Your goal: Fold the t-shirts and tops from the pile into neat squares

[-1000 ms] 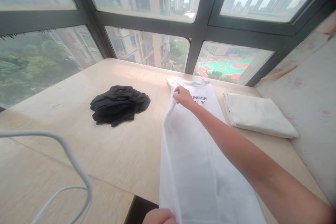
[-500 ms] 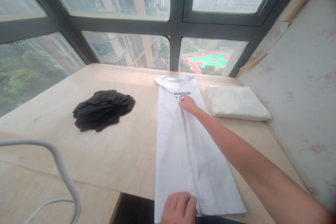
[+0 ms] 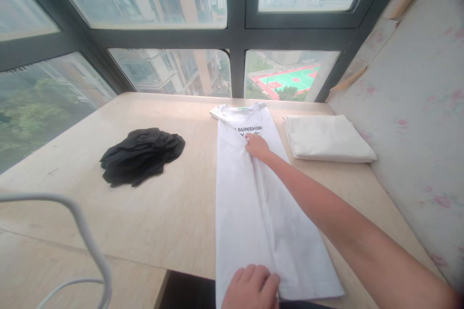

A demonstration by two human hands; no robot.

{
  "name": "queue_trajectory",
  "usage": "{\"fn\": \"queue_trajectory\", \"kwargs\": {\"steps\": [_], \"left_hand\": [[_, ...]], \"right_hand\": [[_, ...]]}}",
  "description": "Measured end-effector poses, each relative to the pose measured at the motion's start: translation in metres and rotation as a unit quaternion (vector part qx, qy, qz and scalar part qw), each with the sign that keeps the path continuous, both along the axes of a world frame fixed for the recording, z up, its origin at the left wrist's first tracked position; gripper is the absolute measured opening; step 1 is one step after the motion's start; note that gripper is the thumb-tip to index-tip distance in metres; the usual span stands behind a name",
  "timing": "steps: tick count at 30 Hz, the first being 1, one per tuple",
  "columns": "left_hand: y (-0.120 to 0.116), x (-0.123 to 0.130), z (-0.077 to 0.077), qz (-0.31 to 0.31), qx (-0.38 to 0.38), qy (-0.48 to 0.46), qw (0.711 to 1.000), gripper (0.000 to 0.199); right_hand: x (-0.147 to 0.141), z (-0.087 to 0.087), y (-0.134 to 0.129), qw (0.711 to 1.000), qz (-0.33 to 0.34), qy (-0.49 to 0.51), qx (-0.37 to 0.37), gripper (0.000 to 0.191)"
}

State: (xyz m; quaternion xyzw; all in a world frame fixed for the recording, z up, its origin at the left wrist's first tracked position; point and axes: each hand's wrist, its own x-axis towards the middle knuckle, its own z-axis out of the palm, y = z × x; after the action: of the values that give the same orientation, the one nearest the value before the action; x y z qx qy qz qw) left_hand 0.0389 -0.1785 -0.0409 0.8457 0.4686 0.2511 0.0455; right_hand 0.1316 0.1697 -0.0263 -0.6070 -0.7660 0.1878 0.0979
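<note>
A white T-shirt [image 3: 241,203] with dark printed lettering lies lengthwise on the wooden surface, its sides folded inward and its collar toward the window. My right hand [image 3: 256,147] reaches across it and pinches the cloth just below the lettering, raising a ridge that runs down the shirt. Near the front edge my left hand [image 3: 250,287] is closed on the cloth by the hem, with the fingers curled over it; its fingertips are partly hidden. Part of the print is covered by my right hand.
A crumpled black garment [image 3: 143,157] lies to the left. A folded white cloth [image 3: 328,137] sits at the right near the flowered wall [image 3: 416,120]. A thick white curved tube [image 3: 85,229] stands at front left. Window frames [image 3: 237,72] border the far edge.
My right hand has drawn slightly toward me and left, still pinching the cloth. My left hand has shifted a little to the right at the hem. The view has tilted slightly.
</note>
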Motion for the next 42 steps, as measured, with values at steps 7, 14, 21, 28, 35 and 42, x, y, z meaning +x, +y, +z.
{"fn": "queue_trajectory", "kwargs": {"steps": [7, 14, 21, 28, 35, 42], "left_hand": [[0.077, -0.030, 0.026, 0.122, -0.035, 0.099, 0.987, 0.047], [0.096, -0.025, -0.006, 0.138, -0.044, 0.143, 0.979, 0.055], [0.095, -0.026, 0.002, 0.144, -0.025, 0.127, 0.981, 0.055], [0.101, -0.026, -0.025, 0.158, 0.063, 0.090, 0.981, 0.057], [0.103, -0.022, -0.047, 0.174, 0.090, 0.036, 0.980, 0.053], [0.102, -0.027, -0.024, 0.146, 0.042, 0.060, 0.986, 0.053]], "right_hand": [[0.017, -0.001, -0.012, 0.999, 0.014, -0.029, 0.019, 0.041], [0.023, 0.000, -0.023, 0.994, 0.005, -0.077, 0.075, 0.043], [-0.055, -0.011, 0.048, 0.990, 0.008, -0.072, 0.119, 0.057], [-0.112, -0.015, 0.166, 0.994, -0.048, 0.029, 0.094, 0.053], [-0.073, -0.024, 0.221, 0.983, -0.127, 0.108, 0.080, 0.046], [-0.058, -0.009, 0.159, 0.981, 0.012, 0.030, 0.193, 0.045]]}}
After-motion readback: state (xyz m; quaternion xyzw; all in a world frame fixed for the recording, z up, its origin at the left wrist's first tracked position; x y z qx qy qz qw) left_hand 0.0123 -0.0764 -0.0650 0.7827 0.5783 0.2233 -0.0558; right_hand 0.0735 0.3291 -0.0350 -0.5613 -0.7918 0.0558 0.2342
